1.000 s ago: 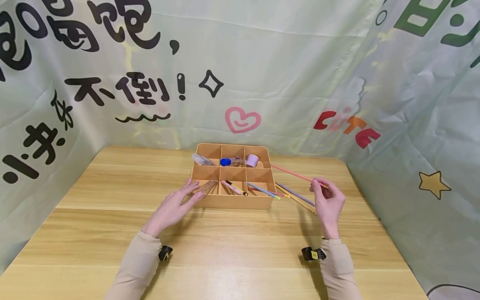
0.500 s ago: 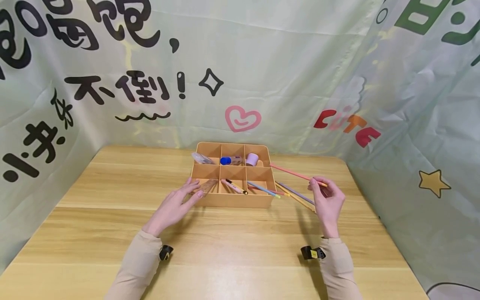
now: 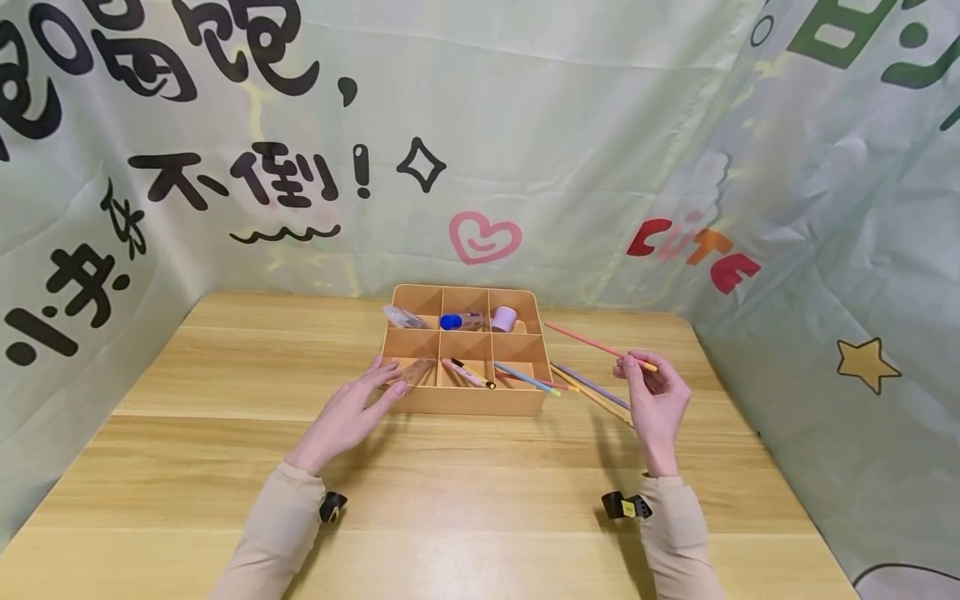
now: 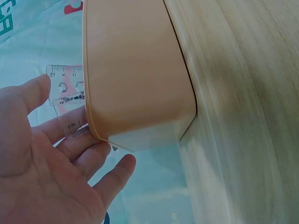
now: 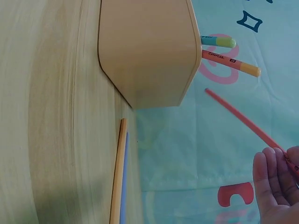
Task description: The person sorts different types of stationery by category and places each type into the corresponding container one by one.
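Note:
A tan six-compartment organizer box (image 3: 468,404) stands on the table. My left hand (image 3: 345,417) rests at its front left corner with the fingers spread. In the left wrist view, clear rulers (image 4: 65,88) stick out of the box between thumb and fingers; whether the hand bears on them I cannot tell. My right hand (image 3: 660,404) pinches a red colored pencil (image 3: 588,341) near its orange end, off the table. The pencil's far tip points toward the box's right side, apart from it. A blue pencil (image 3: 521,377) and another red pencil (image 5: 229,61) lean out of the front right compartment.
Yellow pencils (image 3: 600,405) and a purple pencil (image 3: 596,388) lie on the table right of the box. The box also holds a blue-capped tube (image 3: 452,322), a lilac cylinder (image 3: 503,319), a clear plastic item (image 3: 405,317) and pens (image 3: 468,373). Printed cloth (image 3: 570,150) hangs behind.
The far tip of the held red pencil has shifted slightly up and away from the box's right edge. The left hand and the box stay put.

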A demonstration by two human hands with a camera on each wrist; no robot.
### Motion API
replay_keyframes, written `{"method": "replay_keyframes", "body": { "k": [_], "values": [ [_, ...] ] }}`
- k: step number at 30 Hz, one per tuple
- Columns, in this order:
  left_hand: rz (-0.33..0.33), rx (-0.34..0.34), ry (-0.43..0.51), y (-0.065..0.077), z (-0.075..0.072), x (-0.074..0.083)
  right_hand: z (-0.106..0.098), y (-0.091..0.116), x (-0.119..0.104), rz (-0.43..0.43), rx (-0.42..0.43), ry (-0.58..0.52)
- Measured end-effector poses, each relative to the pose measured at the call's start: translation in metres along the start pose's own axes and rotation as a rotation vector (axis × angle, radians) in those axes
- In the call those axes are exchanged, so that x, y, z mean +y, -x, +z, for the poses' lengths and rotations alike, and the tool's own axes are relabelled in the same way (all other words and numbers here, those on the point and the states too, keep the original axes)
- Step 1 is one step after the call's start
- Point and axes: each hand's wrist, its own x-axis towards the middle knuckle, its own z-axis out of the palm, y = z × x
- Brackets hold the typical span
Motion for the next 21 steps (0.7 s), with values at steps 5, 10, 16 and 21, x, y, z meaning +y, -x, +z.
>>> {"method": "replay_keyframes", "body": {
  "k": [5,10,16,21],
  "values": [
    [0.007,0.003,-0.002,0.000,0.000,0.000,0.000,0.000,0.000,-0.011,0.001,-0.025],
    [0.007,0.002,-0.001,0.000,0.000,0.000,-0.003,-0.002,0.010,-0.029,-0.004,-0.067],
    [-0.004,0.000,0.006,0.001,-0.001,0.002,-0.003,-0.003,0.017,-0.062,-0.006,-0.070],
    [-0.004,0.001,0.004,0.001,-0.001,0.002,-0.003,-0.003,0.014,-0.075,-0.008,-0.058]
  ]
}}
